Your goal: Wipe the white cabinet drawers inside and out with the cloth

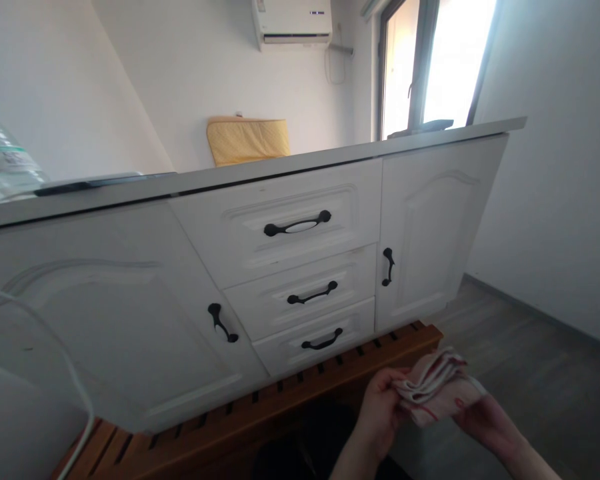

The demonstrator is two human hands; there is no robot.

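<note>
A folded cloth (447, 390), white with red markings, is held up between my two hands at the lower right. My left hand (384, 405) pinches its left edge, with the thumb on top near the folds. At the opposite side, my right hand (485, 421) grips the cloth from below and behind. Most of the right fingers are hidden by the fabric. Several layers of the cloth show along its upper edge.
A white cabinet (325, 270) with black-handled drawers and doors stands on a slatted wooden bench (260, 405). On its top are a clear plastic bottle (7, 157) and dark flat objects. A white cable (73, 373) hangs at the left. Grey floor (545, 373) lies right.
</note>
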